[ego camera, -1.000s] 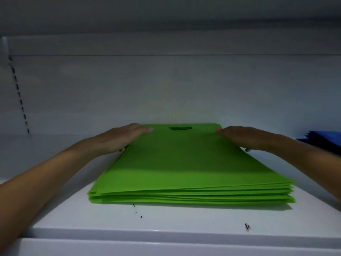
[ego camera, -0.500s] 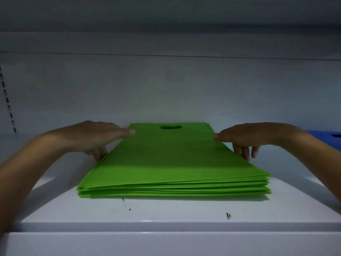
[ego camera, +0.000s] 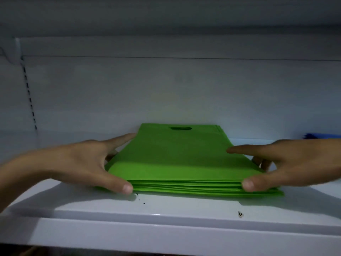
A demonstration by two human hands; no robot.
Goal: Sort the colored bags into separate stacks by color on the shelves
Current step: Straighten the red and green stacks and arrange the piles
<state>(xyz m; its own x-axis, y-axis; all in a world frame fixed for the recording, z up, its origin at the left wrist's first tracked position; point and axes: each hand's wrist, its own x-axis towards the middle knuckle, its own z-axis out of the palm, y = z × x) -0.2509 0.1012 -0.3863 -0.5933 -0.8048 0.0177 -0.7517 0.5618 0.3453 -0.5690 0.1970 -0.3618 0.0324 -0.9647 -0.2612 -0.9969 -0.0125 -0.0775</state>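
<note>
Green bags (ego camera: 177, 159) lie stacked on the shelf (ego camera: 166, 209), our left hand (ego camera: 79, 163) and right hand (ego camera: 287, 163) pressing the sides, fingers straight. We judge them light, floppy: support both side edges.

White shelf (ego camera: 166, 209) with rounded front lip, pale back panel (ego camera: 166, 89) with one horizontal seam, slotted upright strip (ego camera: 29, 97) at left, shadowed shelf underside (ego camera: 166, 12) overhead, dim cool light, few dark specks (ego camera: 240, 214).

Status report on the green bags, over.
Left hand and right hand open, bracing the green stack at its sides, thumbs on the front edge. Stack flat on the white shelf. Blue bags far right, apart.
</note>
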